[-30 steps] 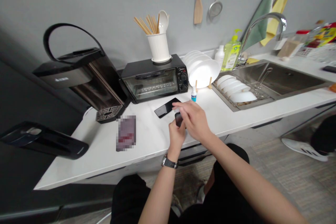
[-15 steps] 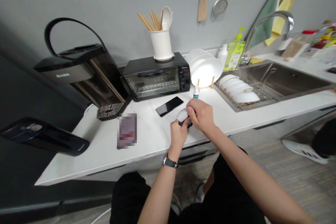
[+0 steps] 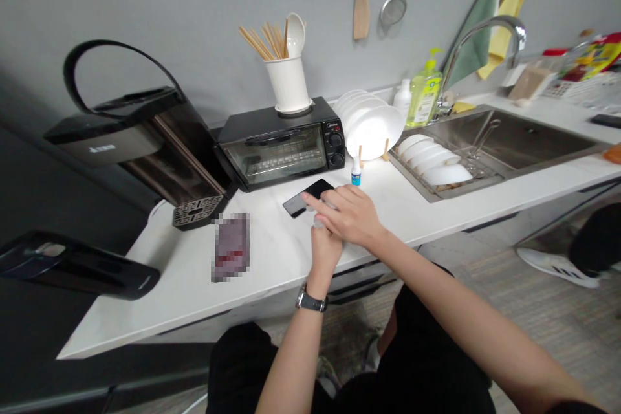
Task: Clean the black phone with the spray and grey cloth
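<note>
Close together over the front of the white counter [image 3: 276, 259], my two hands work on a small whitish thing [image 3: 317, 223] whose kind I cannot make out. My left hand [image 3: 326, 249], with a dark watch at the wrist, is closed around it from below. Across the top lies my right hand [image 3: 353, 215], its index finger reaching left and its other fingers bent over the thing, covering most of it. Just beyond the fingers lies a black phone [image 3: 303, 199], partly overlapped by them. A small white bottle with a blue label [image 3: 356, 173] stands behind my right hand.
A toaster oven [image 3: 286, 149] bears a white chopstick holder [image 3: 288, 85]. Left are a drink machine [image 3: 160, 149], a dark flask [image 3: 87, 265] lying down and a blurred-out item [image 3: 231, 247]. Right are plates [image 3: 371, 129] and a sink [image 3: 514, 149] with bowls.
My right hand has shifted left over my left hand, its index finger now stretched out over the phone. The whitish thing is more covered. The view has shifted slightly.
</note>
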A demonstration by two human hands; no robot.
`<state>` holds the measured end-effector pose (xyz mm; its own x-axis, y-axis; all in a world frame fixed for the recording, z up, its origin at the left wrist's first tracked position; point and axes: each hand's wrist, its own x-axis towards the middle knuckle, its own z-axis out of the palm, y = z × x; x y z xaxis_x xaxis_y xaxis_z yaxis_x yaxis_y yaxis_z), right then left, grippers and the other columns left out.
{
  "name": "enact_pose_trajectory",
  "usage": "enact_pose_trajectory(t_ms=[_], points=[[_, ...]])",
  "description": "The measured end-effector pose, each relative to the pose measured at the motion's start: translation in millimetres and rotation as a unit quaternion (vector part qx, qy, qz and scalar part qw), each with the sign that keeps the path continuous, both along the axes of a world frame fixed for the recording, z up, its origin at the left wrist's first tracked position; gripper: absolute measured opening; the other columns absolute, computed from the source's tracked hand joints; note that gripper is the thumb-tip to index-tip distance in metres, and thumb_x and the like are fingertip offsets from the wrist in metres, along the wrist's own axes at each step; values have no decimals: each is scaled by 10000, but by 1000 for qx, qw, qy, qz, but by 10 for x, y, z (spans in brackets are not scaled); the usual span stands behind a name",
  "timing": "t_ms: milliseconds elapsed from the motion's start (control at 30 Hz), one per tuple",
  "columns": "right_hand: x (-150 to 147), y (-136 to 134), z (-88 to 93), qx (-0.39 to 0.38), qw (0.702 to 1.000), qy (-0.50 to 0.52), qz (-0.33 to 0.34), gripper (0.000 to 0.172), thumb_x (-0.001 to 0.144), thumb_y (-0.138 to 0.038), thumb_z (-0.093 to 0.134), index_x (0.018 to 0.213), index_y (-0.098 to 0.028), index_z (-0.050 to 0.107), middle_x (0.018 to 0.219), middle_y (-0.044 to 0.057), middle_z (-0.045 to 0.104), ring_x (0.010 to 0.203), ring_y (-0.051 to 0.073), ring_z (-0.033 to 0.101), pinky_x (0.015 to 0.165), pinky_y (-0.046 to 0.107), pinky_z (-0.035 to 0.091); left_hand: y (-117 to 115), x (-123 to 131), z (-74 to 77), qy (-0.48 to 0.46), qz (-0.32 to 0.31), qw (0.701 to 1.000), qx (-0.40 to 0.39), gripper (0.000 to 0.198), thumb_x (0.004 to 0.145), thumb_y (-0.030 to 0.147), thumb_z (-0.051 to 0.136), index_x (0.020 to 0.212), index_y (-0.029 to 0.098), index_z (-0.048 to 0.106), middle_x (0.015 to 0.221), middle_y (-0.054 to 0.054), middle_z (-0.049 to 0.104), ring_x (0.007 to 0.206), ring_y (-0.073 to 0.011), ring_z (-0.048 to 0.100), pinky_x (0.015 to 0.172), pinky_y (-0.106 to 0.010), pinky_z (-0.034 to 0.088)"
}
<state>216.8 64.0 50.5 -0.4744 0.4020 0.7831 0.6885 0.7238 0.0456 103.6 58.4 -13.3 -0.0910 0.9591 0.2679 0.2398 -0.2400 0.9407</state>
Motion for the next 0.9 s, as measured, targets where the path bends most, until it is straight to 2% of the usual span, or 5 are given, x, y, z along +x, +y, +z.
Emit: enact_pose_trajectory(t_ms=[267,467,600,767,900], points=[[5,-25,-71,-166,950,246,-98,397,1118,-358,325,943,-217,652,829,34,657,781,195,603,703,324,433,-79,-35,-59,50,-6,999,14,344,926,437,644,743,155,718,625,-35,682,591,-178,616,591,-271,455],[-283,-178,13,-48,995,84,-21,324,1088,-277,404,935,-234,686,982,59,708,1012,236,580,1072,445,414,32,-27,-251,91,34,995,23,237,927,261,604,701,203,645,561,-32,580,626,-215,601,648,-312,464],[-102,-94,13,-3,1000,28,11,299,1090,-320,426,1006,-229,698,902,49,691,893,227,576,885,406,447,-6,-16,-229,106,34,993,38,253,912,279,629,667,216,633,549,-40,576,627,-225,615,657,-316,459],[161,-77,22,-131,965,219,-66,480,1118,-377,298,734,-239,550,657,13,530,634,185,492,621,338,358,-133,-40,-98,99,-5,993,64,284,930,391,643,713,217,701,644,-57,682,642,-213,654,690,-308,474],[0,-306,35,-127,958,251,-59,405,1100,-315,329,795,-232,581,800,56,625,768,204,565,720,348,434,-126,-58,-153,69,-9,996,55,258,868,327,701,640,214,662,637,-58,668,670,-213,651,706,-304,482]])
